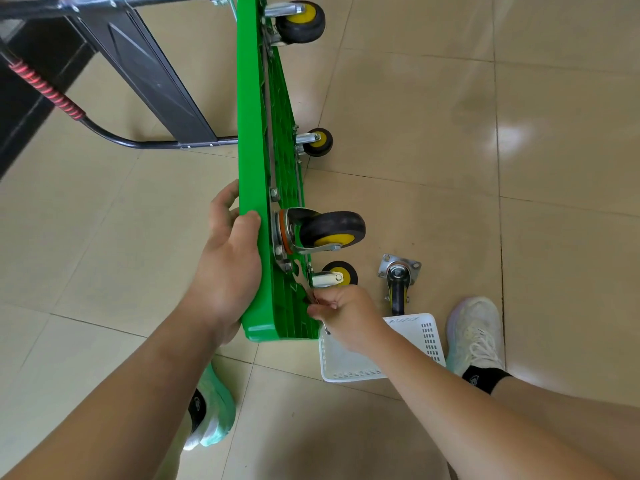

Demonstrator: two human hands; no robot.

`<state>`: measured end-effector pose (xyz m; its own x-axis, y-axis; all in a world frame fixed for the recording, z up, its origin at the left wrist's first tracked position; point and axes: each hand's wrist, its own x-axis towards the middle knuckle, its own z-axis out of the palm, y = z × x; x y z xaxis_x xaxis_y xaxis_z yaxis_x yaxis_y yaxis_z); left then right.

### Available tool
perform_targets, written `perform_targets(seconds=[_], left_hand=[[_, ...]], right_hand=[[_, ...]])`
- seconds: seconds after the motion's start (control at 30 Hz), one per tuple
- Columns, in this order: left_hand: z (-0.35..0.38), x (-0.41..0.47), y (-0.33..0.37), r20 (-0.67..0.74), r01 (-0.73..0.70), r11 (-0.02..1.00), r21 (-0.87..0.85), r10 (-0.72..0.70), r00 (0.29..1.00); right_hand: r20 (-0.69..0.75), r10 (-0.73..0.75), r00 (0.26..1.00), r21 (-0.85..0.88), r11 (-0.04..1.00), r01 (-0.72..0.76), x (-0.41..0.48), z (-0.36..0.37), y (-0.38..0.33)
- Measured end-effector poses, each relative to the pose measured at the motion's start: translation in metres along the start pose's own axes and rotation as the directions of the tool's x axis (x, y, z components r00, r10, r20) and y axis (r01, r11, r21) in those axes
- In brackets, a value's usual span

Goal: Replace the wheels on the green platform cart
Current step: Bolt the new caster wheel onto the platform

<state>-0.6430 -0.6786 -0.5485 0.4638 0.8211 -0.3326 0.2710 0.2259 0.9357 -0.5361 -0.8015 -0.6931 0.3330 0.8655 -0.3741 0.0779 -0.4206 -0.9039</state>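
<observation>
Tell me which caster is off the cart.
The caster lying on the floor just beyond the white basket, its mounting plate bare. The other four are fixed to the cart's underside.

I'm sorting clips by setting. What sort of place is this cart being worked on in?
Likely an indoor room or hallway, not a workshop: glossy beige floor tiles, the green cart tipped on its side on the floor, and a loose wheel and white basket lying beside it.
</observation>
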Motion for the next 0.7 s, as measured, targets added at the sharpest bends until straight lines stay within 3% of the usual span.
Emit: perform_targets(seconds=[0.43,0.7], left_hand=[[0.0,0.0,0.001,-0.009,-0.007,1.0,0.003,0.007,1.0],[0.0,0.002,0.002,-0.016,0.004,1.0,0.007,-0.004,1.0]], right_hand=[[0.032,-0.085,0.996,-0.091,0.992,0.088,0.025,0.002,-0.002],[-0.131,-0.115,0.985,-0.075,0.992,0.105,0.017,0.005,0.002]])
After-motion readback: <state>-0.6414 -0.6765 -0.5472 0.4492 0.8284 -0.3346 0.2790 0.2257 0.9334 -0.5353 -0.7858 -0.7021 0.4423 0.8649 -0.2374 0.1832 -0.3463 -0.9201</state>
